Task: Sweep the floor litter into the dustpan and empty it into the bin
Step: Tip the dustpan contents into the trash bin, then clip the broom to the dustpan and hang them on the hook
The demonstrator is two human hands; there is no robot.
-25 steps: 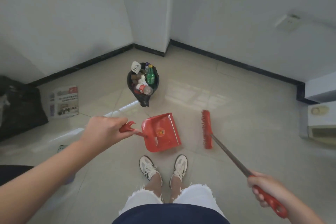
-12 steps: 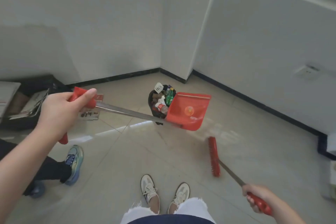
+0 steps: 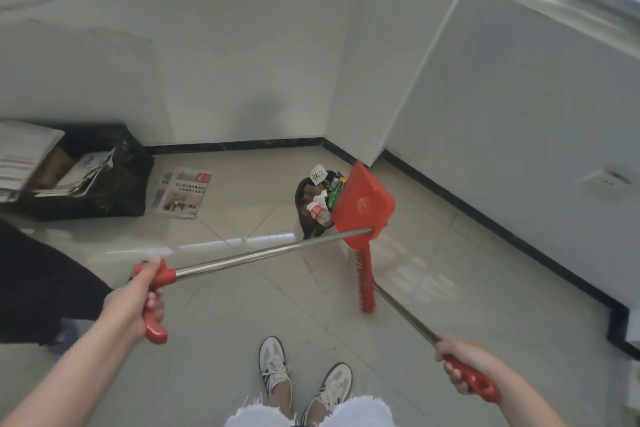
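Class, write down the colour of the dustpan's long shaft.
Silver metal shaft, joining the red dustpan to its red grip; head view shows it.

The left hand (image 3: 136,302) grips the long-handled red plastic dustpan (image 3: 363,204), tilted steeply at the right side of the round black bin (image 3: 304,215). The right hand (image 3: 464,362) grips the red-bristled broom (image 3: 364,279), its head just in front of the bin.

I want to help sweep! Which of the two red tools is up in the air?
The dustpan, gripped by the left hand, is raised and tipped over the bin. The broom, in the right hand, has its head down at the floor.
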